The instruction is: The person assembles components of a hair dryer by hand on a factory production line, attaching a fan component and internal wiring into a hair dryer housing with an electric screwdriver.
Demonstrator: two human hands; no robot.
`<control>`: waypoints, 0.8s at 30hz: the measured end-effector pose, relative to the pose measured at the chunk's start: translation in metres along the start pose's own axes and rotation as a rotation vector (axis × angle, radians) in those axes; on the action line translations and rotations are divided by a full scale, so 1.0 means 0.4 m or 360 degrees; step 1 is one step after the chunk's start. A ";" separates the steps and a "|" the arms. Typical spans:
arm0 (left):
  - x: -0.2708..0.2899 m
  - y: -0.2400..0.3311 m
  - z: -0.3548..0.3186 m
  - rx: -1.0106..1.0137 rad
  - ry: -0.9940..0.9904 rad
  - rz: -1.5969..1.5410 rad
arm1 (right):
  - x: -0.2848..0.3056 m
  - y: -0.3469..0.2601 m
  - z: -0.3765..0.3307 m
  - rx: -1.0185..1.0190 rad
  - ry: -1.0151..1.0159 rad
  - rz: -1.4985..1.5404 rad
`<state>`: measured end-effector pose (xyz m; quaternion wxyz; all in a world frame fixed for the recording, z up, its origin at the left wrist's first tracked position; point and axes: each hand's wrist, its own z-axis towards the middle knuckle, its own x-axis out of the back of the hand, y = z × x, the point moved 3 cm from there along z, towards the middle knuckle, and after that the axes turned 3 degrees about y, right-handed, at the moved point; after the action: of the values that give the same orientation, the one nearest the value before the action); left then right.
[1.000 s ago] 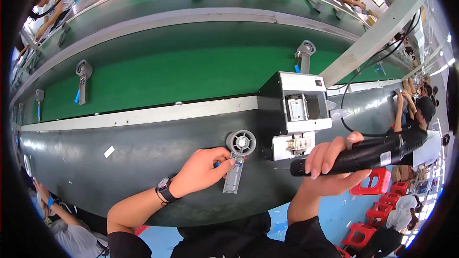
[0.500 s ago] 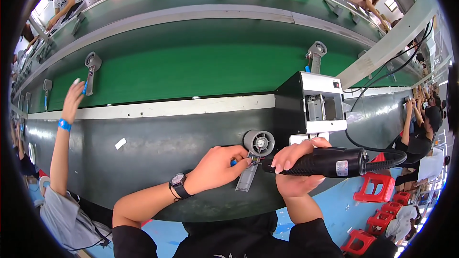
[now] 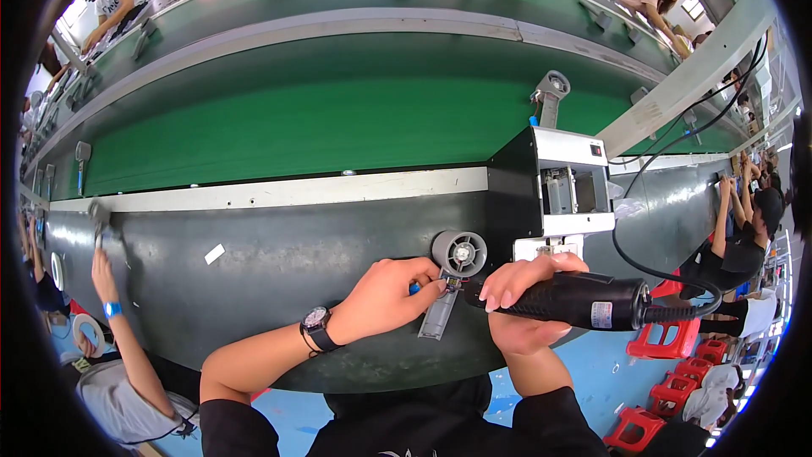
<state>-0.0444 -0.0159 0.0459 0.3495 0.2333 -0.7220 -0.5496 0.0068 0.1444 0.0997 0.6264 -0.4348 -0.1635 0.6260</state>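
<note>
A grey handheld fan body point(image 3: 450, 245) lies on the dark bench, its round head away from me and its opened handle toward me. My left hand point(image 3: 382, 298) is closed on the handle near the neck, pinching by a small circuit board with wires and a bit of blue. In my right hand point(image 3: 523, 300) is a black corded electric screwdriver point(image 3: 584, 301), held almost level. Its front end points left at the board; the tip is too small to make out, so contact cannot be told.
Just beyond the screwdriver stands a black and white boxy machine point(image 3: 565, 178). A green conveyor belt point(image 3: 338, 118) crosses behind, carrying another fan body point(image 3: 551, 95). To the left, a co-worker's hand point(image 3: 103, 275) holds a fan body. A white scrap point(image 3: 215, 254) lies on the bench.
The co-worker at left has taken a fan body off the belt and drawn it over the bench. The right fan on the belt has shifted slightly left. My screwdriver's rear has dipped a little.
</note>
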 end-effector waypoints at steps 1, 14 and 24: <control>0.000 0.001 0.000 -0.0003 0.0000 0.0020 | 0.001 0.000 -0.001 0.0004 -0.0003 0.0002; 0.002 -0.002 -0.004 0.0018 -0.0005 0.0039 | -0.003 0.017 -0.022 0.0025 -0.0102 -0.0025; 0.001 0.001 -0.005 -0.0053 0.0055 0.0112 | -0.003 0.039 -0.025 0.0398 -0.0409 0.0117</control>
<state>-0.0431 -0.0174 0.0466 0.3848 0.2114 -0.7144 -0.5449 0.0041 0.1374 0.0827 0.6262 -0.2757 -0.1468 0.7144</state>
